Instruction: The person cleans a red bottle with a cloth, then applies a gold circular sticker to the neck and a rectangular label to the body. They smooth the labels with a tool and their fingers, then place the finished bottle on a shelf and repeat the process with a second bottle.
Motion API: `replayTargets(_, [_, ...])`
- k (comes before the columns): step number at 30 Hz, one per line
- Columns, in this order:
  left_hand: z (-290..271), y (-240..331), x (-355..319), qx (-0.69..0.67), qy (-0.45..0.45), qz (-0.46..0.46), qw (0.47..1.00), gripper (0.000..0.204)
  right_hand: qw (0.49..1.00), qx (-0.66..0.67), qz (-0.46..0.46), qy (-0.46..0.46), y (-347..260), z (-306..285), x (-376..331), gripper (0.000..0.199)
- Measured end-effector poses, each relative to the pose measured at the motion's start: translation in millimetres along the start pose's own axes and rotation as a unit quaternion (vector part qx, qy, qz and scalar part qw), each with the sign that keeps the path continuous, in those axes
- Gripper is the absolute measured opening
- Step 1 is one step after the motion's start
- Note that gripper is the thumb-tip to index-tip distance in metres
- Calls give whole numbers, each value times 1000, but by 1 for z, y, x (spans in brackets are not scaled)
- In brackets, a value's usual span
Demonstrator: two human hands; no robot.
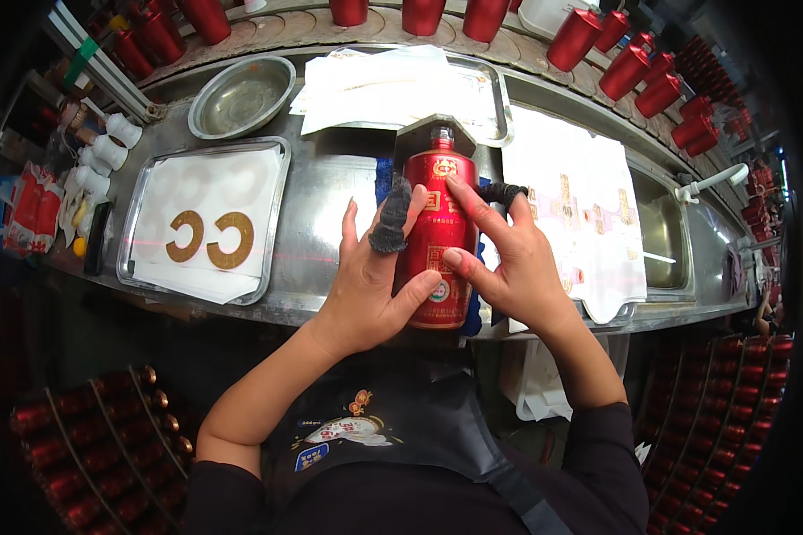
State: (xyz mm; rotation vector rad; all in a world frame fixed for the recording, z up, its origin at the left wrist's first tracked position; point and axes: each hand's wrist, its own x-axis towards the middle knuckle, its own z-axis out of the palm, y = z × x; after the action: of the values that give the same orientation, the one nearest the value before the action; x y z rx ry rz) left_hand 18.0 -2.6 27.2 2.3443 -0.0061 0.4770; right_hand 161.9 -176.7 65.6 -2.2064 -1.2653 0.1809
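A glossy red bottle [430, 223] with gold decoration lies in front of me, its dark neck pointing away. My left hand [364, 290] closes on its left side, the thumb pressing near the lower label and a black cloth finger cover on one finger. From the other side my right hand [525, 263] grips the bottle. Its index fingertip presses on the upper front and its thumb rests by the lower label; a black cover wraps another finger. Blue cloth [475, 299] shows under the bottle. The fingers behind the bottle's right side are partly hidden.
To the left, a metal tray [275, 205] holds a white sheet with two gold C-shaped labels [229, 241]. A metal bowl [281, 85] sits behind it. Label sheets [589, 267] lie right, beside a sink [665, 227]. Red bottles [575, 40] line the conveyor [285, 31] at the back.
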Motion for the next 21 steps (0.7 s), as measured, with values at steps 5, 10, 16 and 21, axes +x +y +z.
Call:
replayTargets(5, [1,1,-3,-19,11,3,1000,81,998,39,34,-38,-2,-4,0,77])
replayTargets(10, [2,-2,-2,-33,23,14,999,79,998,27,34,-41,-10,-7,-1,74])
replayTargets(16, [5,-4,0,-42,19,23,999,78,998,32,28,-38,-9,-7,-2,70])
replayTargets(21, [4,-1,-4,-51,13,10,999,79,998,30,4,-48,-4,-1,-8,78])
